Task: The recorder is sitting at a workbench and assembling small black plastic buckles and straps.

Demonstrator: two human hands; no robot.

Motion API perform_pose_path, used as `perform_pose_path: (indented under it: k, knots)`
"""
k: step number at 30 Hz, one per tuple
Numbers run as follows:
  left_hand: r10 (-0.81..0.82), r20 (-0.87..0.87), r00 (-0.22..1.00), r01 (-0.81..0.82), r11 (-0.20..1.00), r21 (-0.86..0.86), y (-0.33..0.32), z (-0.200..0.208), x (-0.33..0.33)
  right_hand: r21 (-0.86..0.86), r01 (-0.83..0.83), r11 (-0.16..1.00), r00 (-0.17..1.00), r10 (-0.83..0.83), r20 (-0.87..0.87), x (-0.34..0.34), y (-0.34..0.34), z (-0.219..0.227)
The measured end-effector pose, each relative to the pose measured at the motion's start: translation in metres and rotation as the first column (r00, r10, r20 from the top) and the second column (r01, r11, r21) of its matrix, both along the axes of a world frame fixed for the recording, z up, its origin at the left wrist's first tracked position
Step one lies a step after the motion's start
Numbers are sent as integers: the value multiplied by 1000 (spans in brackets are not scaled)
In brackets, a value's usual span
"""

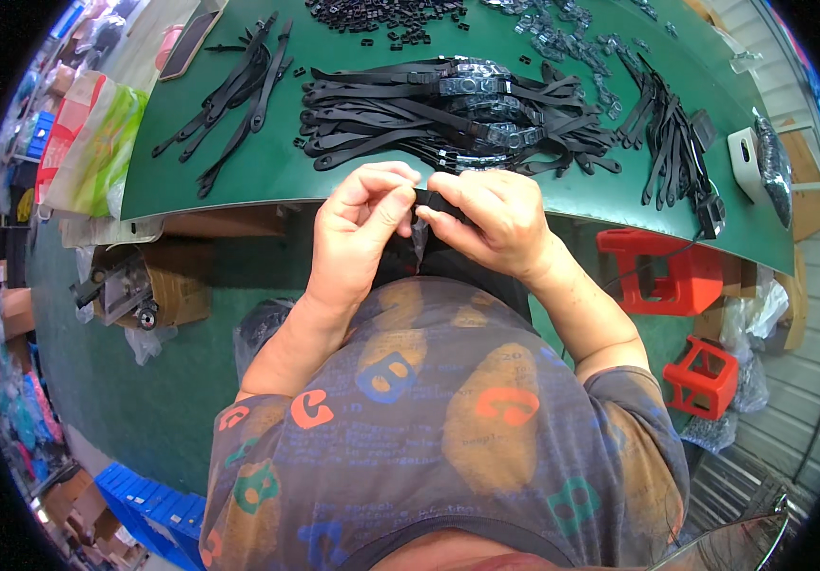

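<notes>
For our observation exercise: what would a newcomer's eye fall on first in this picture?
First, the left hand and right hand pinching a small black strap piece at the near edge of the green table. Just beyond lies a heap of black straps; red plastic stools stand at right.

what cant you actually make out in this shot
- Head view: most of the black strap pinched by the left hand and right hand; their fingers cover it.
- Small black clips at the top edge: cut off, too small.
- Stuff by the left rim: blurred, bent.
</notes>
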State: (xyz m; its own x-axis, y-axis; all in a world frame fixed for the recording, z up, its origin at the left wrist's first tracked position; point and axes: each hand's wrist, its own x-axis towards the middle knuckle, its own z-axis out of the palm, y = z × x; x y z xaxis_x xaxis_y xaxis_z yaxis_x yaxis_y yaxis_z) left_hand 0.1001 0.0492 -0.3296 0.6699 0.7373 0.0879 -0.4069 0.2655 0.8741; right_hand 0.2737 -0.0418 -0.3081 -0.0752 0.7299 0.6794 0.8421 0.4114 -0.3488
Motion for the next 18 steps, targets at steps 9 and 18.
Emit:
perform_pose_path:
  k: [9,18]
  knots:
    - [-34,-199,979,66,986,155,8,5,-6,-408,-187,894,880,-32,-473,13,-12,2]
    - [197,-374,906,113,741,663,6,13,-4,-304,-516,801,352,-125,-928,15,-19,-15]
